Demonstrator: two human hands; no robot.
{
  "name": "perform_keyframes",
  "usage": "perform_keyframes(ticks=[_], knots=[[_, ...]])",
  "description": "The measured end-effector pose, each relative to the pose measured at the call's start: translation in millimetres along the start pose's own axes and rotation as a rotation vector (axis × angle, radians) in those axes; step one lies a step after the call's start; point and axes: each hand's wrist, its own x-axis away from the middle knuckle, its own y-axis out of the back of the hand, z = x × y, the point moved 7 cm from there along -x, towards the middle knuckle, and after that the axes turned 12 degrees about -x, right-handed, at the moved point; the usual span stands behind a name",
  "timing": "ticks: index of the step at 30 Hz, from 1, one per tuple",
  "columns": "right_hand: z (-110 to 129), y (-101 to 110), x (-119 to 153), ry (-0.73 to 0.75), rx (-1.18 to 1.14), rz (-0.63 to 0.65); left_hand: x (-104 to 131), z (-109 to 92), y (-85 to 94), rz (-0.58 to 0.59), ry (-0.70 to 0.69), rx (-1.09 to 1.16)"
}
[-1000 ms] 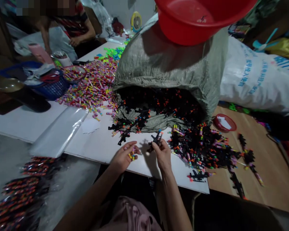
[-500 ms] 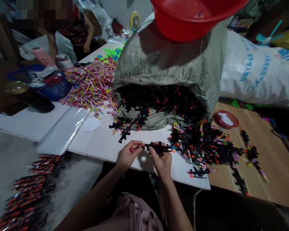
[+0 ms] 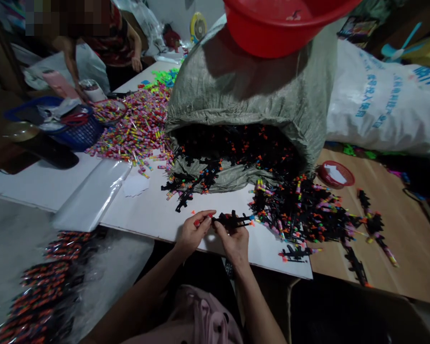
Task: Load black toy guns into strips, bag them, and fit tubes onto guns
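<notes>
My left hand is closed over small red-ended tubes, which poke out between the fingers and look like candy tubes. My right hand grips a black toy gun with a blue and orange tip pointing right. Its rear end meets the tube at my left fingertips; whether the two are joined I cannot make out. To the right lies a heap of black toy guns, several with colourful tubes on them. More guns spill from a grey-green woven sack straight ahead.
Colourful candy tubes lie piled at the left, by a blue basket and a dark bottle. Clear plastic bags lie flat nearby. A red basin rests on the sack. Another person is at the far left.
The toy gun and my right hand have shifted slightly left, closer to my left hand. A small orange piece now shows on the table just beyond my left hand.
</notes>
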Motion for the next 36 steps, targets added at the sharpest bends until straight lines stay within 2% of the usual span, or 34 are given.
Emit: perform_keyframes(ticks=[4,7,10,13,15,19,23,26,28,30,31,32,34,36], knots=[[-3,2,4,-0.018,-0.034,-0.071,6,-21,5.3,-0.126,-0.236,-0.294],[-7,3,5,-0.006,-0.016,-0.081,10,-27,3.0,-0.128,-0.344,-0.426],[-11,3,5,0.0,-0.005,-0.051,9,-18,0.1,-0.049,-0.277,-0.409],[-12,1,4,0.013,0.023,-0.004,9,-9,2.5,-0.051,-0.195,-0.368],[-13,1,5,0.011,0.008,0.006,11,-7,3.3,-0.07,-0.227,-0.401],[-26,-7,7,-0.019,-0.068,-0.027,19,0,-2.8,-0.015,-0.3,-0.511],[-31,-9,-3,-0.037,-0.157,-0.012,12,4,0.8,0.032,-0.227,-0.473],[-11,25,-31,0.057,-0.198,-0.114,-2,7,19.5,0.015,-0.057,-0.292],[8,55,-53,0.183,-0.21,-0.223,-10,14,38.6,-0.063,0.086,-0.166],[23,62,-72,0.321,-0.139,-0.248,-13,24,52.6,-0.137,0.191,-0.087],[27,52,-81,0.374,-0.077,-0.205,-13,29,54.8,-0.148,0.225,-0.064],[29,32,-88,0.426,0.016,-0.119,-14,33,53.3,-0.134,0.249,-0.044],[27,-28,-99,0.519,0.297,0.132,-15,39,43.7,-0.06,0.268,-0.018],[21,-91,-106,0.6,0.686,0.365,-18,39,36.8,-0.002,0.244,-0.038]])
